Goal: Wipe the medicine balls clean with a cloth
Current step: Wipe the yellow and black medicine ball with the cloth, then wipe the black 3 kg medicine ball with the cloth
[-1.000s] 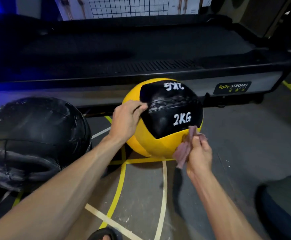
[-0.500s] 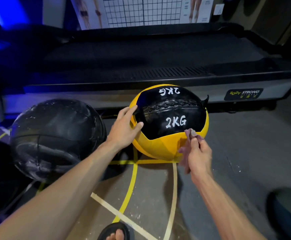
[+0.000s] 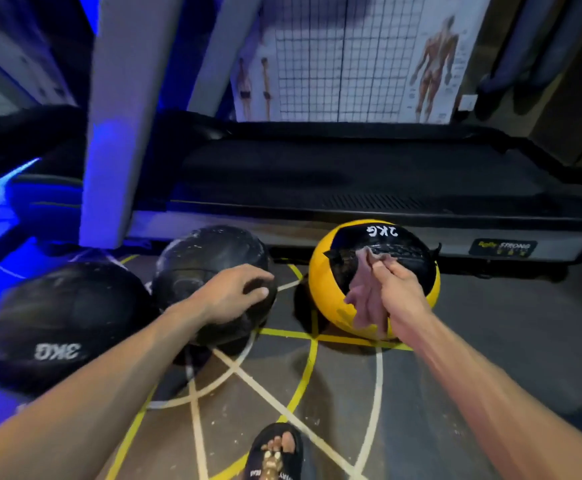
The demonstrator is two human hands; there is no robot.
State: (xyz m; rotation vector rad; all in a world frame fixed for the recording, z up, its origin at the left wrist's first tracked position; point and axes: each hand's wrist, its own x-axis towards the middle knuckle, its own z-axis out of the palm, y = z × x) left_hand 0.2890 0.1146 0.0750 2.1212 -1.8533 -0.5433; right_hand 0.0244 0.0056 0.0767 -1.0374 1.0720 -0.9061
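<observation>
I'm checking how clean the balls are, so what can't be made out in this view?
- Middle black ball: its right side is hidden by the left hand; no weight mark shows.
- Yellow ball: its front is partly hidden by the cloth and the right hand.
- 3KG ball: dark and blurred; surface dirt unreadable.
- Every ball's far side and underside.

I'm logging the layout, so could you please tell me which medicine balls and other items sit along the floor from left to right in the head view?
Black 3KG ball → scuffed black ball under the left hand → yellow 2KG ball, with the cloth in the right hand.
</observation>
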